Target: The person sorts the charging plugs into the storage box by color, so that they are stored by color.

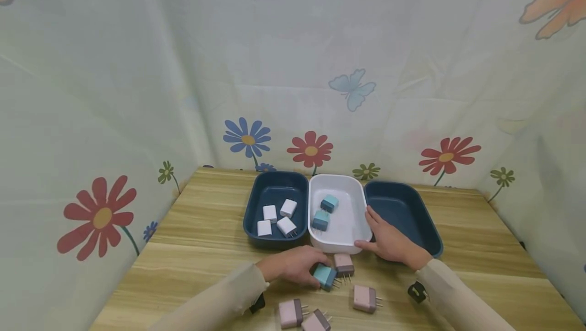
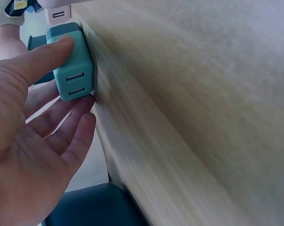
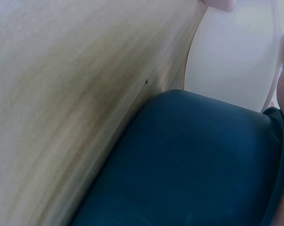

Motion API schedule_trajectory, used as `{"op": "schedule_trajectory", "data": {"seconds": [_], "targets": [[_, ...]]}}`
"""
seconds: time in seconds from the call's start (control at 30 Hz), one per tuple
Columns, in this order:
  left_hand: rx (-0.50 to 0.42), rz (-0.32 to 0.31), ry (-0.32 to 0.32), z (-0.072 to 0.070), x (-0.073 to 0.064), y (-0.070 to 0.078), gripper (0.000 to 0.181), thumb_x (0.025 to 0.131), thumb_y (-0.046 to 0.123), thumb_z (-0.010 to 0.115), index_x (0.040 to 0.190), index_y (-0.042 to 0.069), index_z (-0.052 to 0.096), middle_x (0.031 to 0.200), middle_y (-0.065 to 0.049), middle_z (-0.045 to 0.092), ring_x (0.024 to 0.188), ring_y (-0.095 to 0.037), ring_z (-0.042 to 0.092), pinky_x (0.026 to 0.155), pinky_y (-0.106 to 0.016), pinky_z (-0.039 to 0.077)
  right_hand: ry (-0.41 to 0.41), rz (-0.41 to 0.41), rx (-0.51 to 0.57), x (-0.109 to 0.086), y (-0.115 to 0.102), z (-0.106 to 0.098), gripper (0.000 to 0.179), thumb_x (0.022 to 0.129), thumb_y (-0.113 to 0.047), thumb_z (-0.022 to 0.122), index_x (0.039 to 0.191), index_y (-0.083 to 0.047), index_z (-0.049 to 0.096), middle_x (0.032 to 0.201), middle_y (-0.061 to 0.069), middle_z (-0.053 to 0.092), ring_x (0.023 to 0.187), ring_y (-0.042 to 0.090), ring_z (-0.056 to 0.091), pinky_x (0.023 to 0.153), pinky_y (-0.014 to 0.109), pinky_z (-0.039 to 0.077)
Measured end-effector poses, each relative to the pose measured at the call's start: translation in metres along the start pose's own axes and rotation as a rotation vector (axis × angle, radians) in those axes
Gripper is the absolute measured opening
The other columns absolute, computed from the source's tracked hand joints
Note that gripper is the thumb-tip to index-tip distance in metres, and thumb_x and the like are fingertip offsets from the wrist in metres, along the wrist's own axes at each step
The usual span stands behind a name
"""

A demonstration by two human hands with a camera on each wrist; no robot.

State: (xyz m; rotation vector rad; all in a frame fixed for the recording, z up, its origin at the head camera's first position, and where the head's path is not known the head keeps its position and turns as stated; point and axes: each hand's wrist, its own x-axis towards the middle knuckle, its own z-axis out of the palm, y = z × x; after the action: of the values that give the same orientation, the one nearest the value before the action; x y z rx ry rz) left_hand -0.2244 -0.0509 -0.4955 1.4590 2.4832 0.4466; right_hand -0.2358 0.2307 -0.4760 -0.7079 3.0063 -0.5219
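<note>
Pinching a blue plug (image 1: 323, 276) with the left hand (image 1: 297, 266), low in the middle of the head view, just beside a pink plug (image 1: 343, 264). Touching the white tray (image 1: 349, 210) on its right edge with the right hand (image 1: 391, 241), thumb and fingers spread wide.

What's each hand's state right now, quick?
Left hand: closed, pinching a teal charger.
Right hand: open, fingers extended at the rim of the white tray.

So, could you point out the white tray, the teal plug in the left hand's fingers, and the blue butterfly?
White tray (image 1: 346, 216): head view, on its bare floor.
Teal plug (image 2: 76, 84): left wrist view, between its two slots.
Blue butterfly (image 1: 352, 89): head view, on its body.
</note>
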Motion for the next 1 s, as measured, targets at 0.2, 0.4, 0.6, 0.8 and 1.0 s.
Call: {"op": "schedule_trajectory", "data": {"seconds": [0.2, 0.4, 0.6, 0.8, 1.0], "targets": [[0.041, 0.008, 0.010, -0.003, -0.005, 0.000, 0.040, 0.075, 0.029, 0.079, 0.110, 0.017, 0.063, 0.096, 0.012, 0.056, 0.085, 0.000, 0.050, 0.077, -0.013, 0.040, -0.009, 0.017, 0.000, 0.000, 0.000, -0.001, 0.103, 0.082, -0.066, 0.055, 0.146, 0.007, 0.020, 0.153, 0.024, 0.014, 0.135, 0.039, 0.027, 0.102, 0.052, 0.033], [0.014, -0.026, 0.008, -0.004, -0.009, -0.002, 0.040, 0.076, 0.029, 0.078, 0.111, 0.017, 0.063, 0.100, 0.012, 0.056, 0.089, -0.001, 0.050, 0.080, -0.016, 0.041, -0.007, 0.023, -0.006, 0.000, 0.001, 0.000, 0.104, 0.082, -0.067, 0.054, 0.147, 0.006, 0.020, 0.154, 0.023, 0.014, 0.135, 0.039, 0.027, 0.102, 0.052, 0.033], [-0.007, -0.030, 0.017, -0.009, -0.015, -0.004, 0.039, 0.079, 0.028, 0.076, 0.113, 0.016, 0.063, 0.103, 0.010, 0.057, 0.089, -0.003, 0.051, 0.079, -0.016, 0.042, -0.015, 0.025, 0.001, 0.000, -0.001, -0.002, 0.103, 0.082, -0.066, 0.055, 0.147, 0.006, 0.020, 0.153, 0.023, 0.014, 0.136, 0.038, 0.026, 0.103, 0.052, 0.032], [-0.058, -0.037, 0.040, -0.017, -0.022, -0.005, 0.040, 0.080, 0.026, 0.076, 0.115, 0.016, 0.062, 0.105, 0.010, 0.057, 0.088, 0.000, 0.051, 0.076, -0.014, 0.043, -0.018, 0.022, 0.007, 0.000, -0.001, -0.002, 0.102, 0.083, -0.064, 0.056, 0.147, 0.006, 0.019, 0.154, 0.023, 0.013, 0.136, 0.038, 0.026, 0.103, 0.052, 0.032], [-0.078, -0.048, 0.059, -0.027, -0.027, -0.003, 0.040, 0.080, 0.027, 0.076, 0.116, 0.015, 0.061, 0.105, 0.010, 0.058, 0.090, -0.004, 0.053, 0.078, -0.016, 0.043, -0.016, 0.007, 0.006, 0.000, 0.000, -0.001, 0.102, 0.083, -0.064, 0.056, 0.146, 0.007, 0.020, 0.153, 0.023, 0.013, 0.136, 0.039, 0.026, 0.103, 0.052, 0.032]]}}
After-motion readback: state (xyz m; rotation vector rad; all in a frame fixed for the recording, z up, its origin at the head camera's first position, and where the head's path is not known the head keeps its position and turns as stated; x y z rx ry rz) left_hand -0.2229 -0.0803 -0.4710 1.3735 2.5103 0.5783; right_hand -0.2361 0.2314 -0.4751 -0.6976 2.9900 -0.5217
